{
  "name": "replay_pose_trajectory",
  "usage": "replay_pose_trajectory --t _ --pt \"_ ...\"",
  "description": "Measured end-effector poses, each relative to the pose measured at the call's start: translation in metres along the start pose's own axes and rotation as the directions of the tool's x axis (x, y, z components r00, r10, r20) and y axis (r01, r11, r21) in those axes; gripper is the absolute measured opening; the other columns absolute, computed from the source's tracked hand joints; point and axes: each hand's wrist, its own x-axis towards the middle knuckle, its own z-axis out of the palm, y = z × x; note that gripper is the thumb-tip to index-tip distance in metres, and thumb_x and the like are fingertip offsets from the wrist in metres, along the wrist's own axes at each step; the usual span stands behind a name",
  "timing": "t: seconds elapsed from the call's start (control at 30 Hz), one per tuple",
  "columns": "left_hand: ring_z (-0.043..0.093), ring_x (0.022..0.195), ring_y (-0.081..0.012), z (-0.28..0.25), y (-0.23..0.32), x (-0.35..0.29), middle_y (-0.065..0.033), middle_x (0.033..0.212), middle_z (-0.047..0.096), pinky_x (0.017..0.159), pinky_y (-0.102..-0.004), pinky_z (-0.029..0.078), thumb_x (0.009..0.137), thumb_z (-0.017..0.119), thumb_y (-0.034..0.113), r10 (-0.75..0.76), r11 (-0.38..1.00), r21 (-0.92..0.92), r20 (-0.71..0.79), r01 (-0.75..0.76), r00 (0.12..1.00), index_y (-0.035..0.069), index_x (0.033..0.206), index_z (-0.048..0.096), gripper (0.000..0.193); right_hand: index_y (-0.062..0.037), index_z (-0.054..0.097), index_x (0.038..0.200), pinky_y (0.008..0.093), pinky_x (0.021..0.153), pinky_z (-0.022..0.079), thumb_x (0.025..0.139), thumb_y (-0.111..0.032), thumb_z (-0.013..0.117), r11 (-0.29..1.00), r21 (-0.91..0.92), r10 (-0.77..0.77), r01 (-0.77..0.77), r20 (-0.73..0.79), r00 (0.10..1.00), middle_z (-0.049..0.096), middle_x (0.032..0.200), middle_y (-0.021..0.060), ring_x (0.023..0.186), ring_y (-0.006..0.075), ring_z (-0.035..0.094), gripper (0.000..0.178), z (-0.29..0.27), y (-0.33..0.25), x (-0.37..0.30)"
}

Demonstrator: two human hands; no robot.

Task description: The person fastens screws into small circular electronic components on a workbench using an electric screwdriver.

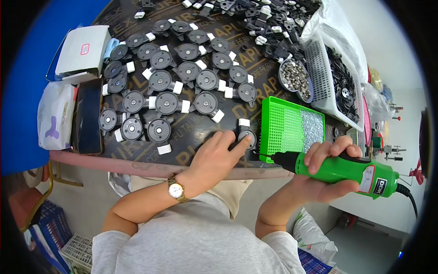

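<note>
My right hand (332, 170) is wrapped round a green electric screwdriver (340, 172), which lies nearly level with its black nose and thin bit pointing left. The bit's tip is beside the near left corner of a green tray (283, 122); that tray has a perforated grid and a heap of small silver screws (312, 128). Close to the table's near edge, my left hand (214, 153) has its fingertips on a black round part with a white tab (247, 138), steadying it on the tabletop. The undersides of those fingers are hidden.
Several like black discs with white tabs (166, 103) cover the table's left and middle. A bowl of metal pieces (295, 76) and a white basket of black parts (337, 84) stand right. A phone (88, 116), a tissue pack (56, 116) and a white box (82, 50) line the left.
</note>
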Motion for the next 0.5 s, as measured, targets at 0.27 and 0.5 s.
replay_pose_trajectory --t 0.27,0.5 --pt "0.049 0.062 -0.0170 -0.018 0.025 0.012 -0.0008 0.076 0.050 0.051 -0.0268 0.041 0.065 0.074 0.014 0.215 0.971 -0.081 -0.129 -0.226 0.968 0.006 0.090 0.064 0.027 0.0033 0.038 0.113 0.0282 0.046 0.041 0.087 -0.044 0.056 0.984 0.168 -0.060 0.065 -0.035 0.998 0.044 0.092 0.0117 0.049 0.0148 0.049 0.057 -0.003 -0.025 -0.013" --pt "0.051 0.069 -0.0182 -0.025 0.036 0.041 -0.0025 0.072 0.046 0.055 -0.0295 0.044 0.074 0.062 0.019 0.365 0.930 -0.023 0.167 -0.367 0.916 0.008 0.078 0.055 0.014 0.0029 0.039 0.111 0.0266 0.045 0.038 0.087 -0.047 0.055 0.983 0.083 -0.147 0.166 -0.196 0.969 0.042 0.090 0.0094 0.047 0.0135 0.046 0.058 -0.034 -0.058 -0.025"
